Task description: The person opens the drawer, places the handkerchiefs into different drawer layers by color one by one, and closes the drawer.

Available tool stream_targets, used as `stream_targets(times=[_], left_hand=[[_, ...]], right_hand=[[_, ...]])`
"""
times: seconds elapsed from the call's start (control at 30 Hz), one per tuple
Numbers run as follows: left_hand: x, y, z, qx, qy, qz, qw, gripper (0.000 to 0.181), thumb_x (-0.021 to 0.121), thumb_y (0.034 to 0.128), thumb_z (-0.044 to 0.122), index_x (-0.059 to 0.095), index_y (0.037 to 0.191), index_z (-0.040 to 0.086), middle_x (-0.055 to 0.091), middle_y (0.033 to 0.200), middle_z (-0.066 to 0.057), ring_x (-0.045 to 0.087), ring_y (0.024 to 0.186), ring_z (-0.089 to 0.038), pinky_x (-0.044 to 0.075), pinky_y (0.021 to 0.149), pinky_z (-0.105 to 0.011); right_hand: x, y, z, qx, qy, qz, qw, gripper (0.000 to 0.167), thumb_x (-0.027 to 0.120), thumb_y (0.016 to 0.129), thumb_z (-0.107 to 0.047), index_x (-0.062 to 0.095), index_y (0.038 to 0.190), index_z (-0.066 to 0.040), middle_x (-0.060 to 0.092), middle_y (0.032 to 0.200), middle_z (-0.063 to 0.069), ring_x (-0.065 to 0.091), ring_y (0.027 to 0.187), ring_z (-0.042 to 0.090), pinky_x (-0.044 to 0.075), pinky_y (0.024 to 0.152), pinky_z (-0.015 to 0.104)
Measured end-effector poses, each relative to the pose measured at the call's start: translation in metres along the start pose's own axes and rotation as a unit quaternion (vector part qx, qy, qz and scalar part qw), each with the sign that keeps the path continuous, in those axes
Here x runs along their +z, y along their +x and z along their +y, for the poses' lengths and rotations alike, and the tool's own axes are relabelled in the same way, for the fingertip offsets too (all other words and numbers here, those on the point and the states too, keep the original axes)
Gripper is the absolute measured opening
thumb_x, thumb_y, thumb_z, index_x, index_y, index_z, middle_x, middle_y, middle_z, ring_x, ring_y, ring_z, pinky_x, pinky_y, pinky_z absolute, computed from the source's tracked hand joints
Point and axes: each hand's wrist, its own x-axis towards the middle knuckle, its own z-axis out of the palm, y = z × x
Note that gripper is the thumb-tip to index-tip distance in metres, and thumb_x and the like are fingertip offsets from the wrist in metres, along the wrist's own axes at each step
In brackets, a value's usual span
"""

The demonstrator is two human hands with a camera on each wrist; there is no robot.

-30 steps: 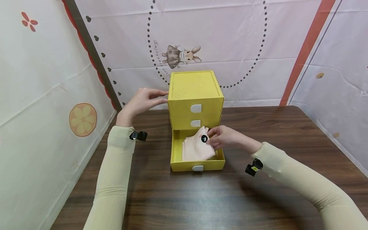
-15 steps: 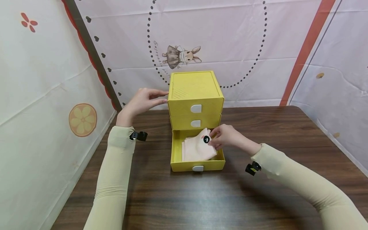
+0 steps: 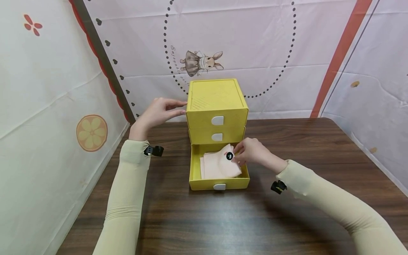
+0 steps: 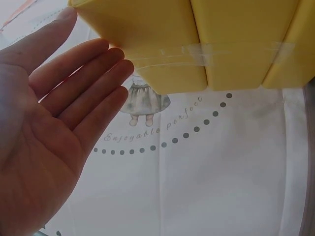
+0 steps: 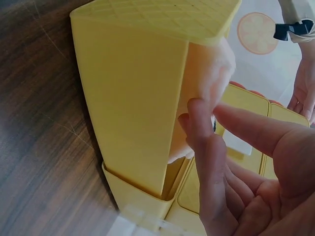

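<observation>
A yellow three-tier drawer unit [image 3: 216,94] stands on the table with its bottom drawer [image 3: 204,185] pulled out. In that drawer lies a folded pale pink cloth [image 3: 215,167] with a black ring-shaped patch near its right corner. My right hand [image 3: 253,153] pinches the cloth's right edge between thumb and fingers; in the right wrist view the cloth [image 5: 209,73] shows behind the drawer wall [image 5: 128,98]. With fingers nearly straight, my left hand [image 3: 159,111] touches the unit's upper left side. The left wrist view shows that palm [image 4: 44,132] holding nothing.
The two upper drawers, with white tabs [image 3: 217,120], are closed. A dark wood table [image 3: 204,219] lies beneath everything. Behind the unit hangs a printed cloth backdrop [image 3: 255,42], with more sheeting at both sides. Clear tape [image 4: 197,55] runs across the unit's side.
My right hand has shifted slightly right, drawing the cloth's patched corner right and a little down, so the cloth lies flatter in the drawer. My left hand has stayed in place.
</observation>
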Motion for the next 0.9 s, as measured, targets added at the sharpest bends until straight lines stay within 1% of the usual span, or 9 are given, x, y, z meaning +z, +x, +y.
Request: stream_targets(times=[0.2, 0.3, 0.43, 0.57, 0.73, 0.9], left_hand=[[0.001, 0.000, -0.002, -0.002, -0.002, 0.002, 1.0000, 0.051, 0.065, 0.0835, 0.053, 0.065, 0.124, 0.021, 0.065, 0.123, -0.002, 0.064, 0.108, -0.016, 0.052, 0.090, -0.037], [0.001, 0.000, -0.002, -0.003, -0.001, 0.003, 1.0000, 0.050, 0.065, 0.0839, 0.052, 0.065, 0.124, 0.022, 0.065, 0.124, -0.002, 0.064, 0.108, -0.016, 0.052, 0.090, -0.036], [0.001, 0.000, -0.003, -0.002, 0.000, 0.004, 1.0000, 0.049, 0.066, 0.0839, 0.052, 0.065, 0.124, 0.022, 0.065, 0.123, -0.002, 0.064, 0.106, -0.015, 0.053, 0.089, -0.036], [0.001, 0.000, -0.002, -0.001, 0.000, 0.003, 1.0000, 0.051, 0.065, 0.0836, 0.053, 0.065, 0.124, 0.022, 0.065, 0.123, -0.002, 0.064, 0.106, -0.015, 0.053, 0.088, -0.036], [0.001, 0.000, -0.002, 0.002, -0.003, -0.001, 1.0000, 0.051, 0.065, 0.0842, 0.052, 0.064, 0.125, 0.021, 0.065, 0.124, -0.003, 0.064, 0.107, -0.017, 0.052, 0.089, -0.038], [0.001, 0.000, -0.002, 0.002, -0.003, -0.001, 1.0000, 0.052, 0.065, 0.0841, 0.052, 0.064, 0.126, 0.022, 0.064, 0.125, -0.003, 0.064, 0.108, -0.017, 0.052, 0.090, -0.038]], right_hand=[[0.004, 0.002, 0.001, -0.003, 0.016, -0.002, 0.9999, 0.029, 0.078, 0.078, -0.017, 0.071, 0.102, -0.001, 0.073, 0.077, 0.005, 0.070, 0.065, 0.017, 0.058, 0.066, 0.039], [0.007, 0.004, 0.001, -0.007, 0.024, -0.001, 0.9997, 0.027, 0.078, 0.078, -0.015, 0.071, 0.100, 0.000, 0.073, 0.076, 0.006, 0.071, 0.064, 0.017, 0.058, 0.064, 0.036], [0.010, 0.005, 0.000, -0.011, 0.030, -0.008, 0.9994, 0.026, 0.077, 0.079, -0.013, 0.071, 0.100, 0.000, 0.073, 0.076, 0.006, 0.071, 0.064, 0.016, 0.057, 0.060, 0.031], [0.012, 0.007, 0.000, -0.009, 0.028, -0.009, 0.9995, 0.026, 0.077, 0.079, -0.013, 0.072, 0.101, -0.001, 0.073, 0.076, 0.005, 0.070, 0.064, 0.014, 0.057, 0.059, 0.029], [0.013, 0.008, 0.000, 0.000, 0.036, -0.012, 0.9993, 0.027, 0.075, 0.080, -0.011, 0.071, 0.104, 0.001, 0.073, 0.075, 0.006, 0.071, 0.067, 0.018, 0.057, 0.060, 0.029], [0.012, 0.008, 0.000, 0.000, 0.037, -0.012, 0.9992, 0.028, 0.073, 0.083, -0.011, 0.070, 0.107, 0.003, 0.073, 0.074, 0.006, 0.072, 0.071, 0.022, 0.057, 0.061, 0.031]])
